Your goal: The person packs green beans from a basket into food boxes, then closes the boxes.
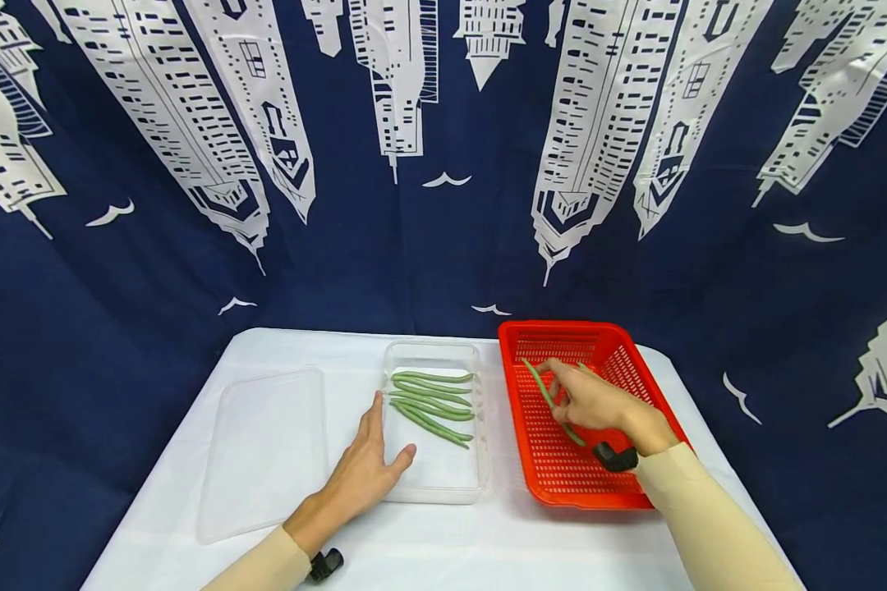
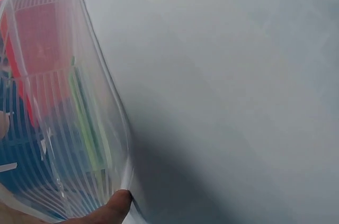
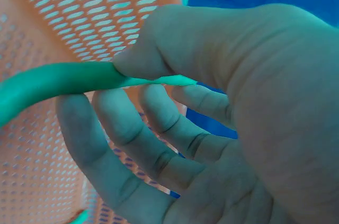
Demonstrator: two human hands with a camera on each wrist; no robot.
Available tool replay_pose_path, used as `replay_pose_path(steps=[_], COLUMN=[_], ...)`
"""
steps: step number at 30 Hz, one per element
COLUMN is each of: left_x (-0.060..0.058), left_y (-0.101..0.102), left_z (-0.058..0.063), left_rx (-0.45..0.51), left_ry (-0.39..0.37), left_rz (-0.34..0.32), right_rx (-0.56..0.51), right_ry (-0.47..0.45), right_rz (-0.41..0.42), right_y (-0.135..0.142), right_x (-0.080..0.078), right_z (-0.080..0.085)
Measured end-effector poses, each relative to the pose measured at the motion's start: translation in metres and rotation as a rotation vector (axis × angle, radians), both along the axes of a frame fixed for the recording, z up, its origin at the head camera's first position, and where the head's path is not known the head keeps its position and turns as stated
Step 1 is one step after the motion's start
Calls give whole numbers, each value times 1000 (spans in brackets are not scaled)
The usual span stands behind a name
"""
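Observation:
Over the red plastic basket (image 1: 516, 410), my right hand (image 1: 595, 400) pinches a green bean (image 1: 538, 384) between thumb and fingertips. In the right wrist view the held bean (image 3: 58, 82) runs out to the left past the fingers. Part of another bean (image 3: 79, 216) shows lower in the basket. My left hand (image 1: 365, 472) rests at the left side of a clear plastic container (image 1: 432, 496), fingers extended along its wall, thumb at the rim. Several green beans (image 1: 443, 379) lie side by side across the container's far and middle part.
Left of the container a translucent flat lid (image 1: 266, 443) lies on the white tablecloth (image 1: 503, 550). A dark blue curtain (image 1: 414, 238) with white building prints hangs right behind the table. The basket stands near the table's right edge.

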State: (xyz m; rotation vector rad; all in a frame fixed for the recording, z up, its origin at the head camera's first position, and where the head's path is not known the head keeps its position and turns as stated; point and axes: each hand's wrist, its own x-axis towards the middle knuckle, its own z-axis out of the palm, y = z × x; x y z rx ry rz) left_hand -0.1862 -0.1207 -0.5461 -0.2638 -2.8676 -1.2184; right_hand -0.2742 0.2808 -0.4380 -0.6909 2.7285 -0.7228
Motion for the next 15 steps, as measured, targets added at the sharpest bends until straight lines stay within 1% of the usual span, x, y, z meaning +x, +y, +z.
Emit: replay_pose_path(steps=[4,9,13,15], left_x=[2,3,1,1], left_y=[1,2,2,3], left_z=[-1,-2,-3,-3], left_rx=[-4,-15,-13,-11], left_ry=[22,40,49,42], left_rz=[3,20,19,20], right_rx=[8,16,-2,-5], right_ry=[54,121,123,122], right_rz=[19,67,101,121], right_y=[-11,-27,-37,-42], right_x=[2,3,2,1], right_z=[8,12,16,17])
